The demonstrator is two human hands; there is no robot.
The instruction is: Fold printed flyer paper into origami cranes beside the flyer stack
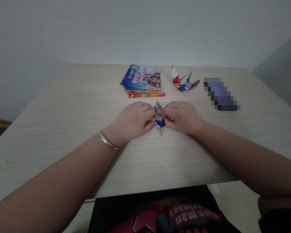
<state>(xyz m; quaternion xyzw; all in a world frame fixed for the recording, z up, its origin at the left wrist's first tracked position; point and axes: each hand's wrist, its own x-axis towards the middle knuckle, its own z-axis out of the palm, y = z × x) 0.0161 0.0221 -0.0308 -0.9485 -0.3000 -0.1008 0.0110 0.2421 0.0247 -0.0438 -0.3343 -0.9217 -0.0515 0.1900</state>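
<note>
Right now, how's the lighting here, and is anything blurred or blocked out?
Head view: dim, flat light on the grey wall; head view: soft shadow on the table beside the right forearm; head view: slight glint on the silver bracelet; head view: blocky pixelation over the phone-like device, print on the folded paper hard to read.

A smooth silver bangle (108, 140) is worn on the left wrist (115, 133); a black sleeve (280, 220) is seen, and a dark garment (150, 196) is printed with pink lettering (188, 215).
</note>
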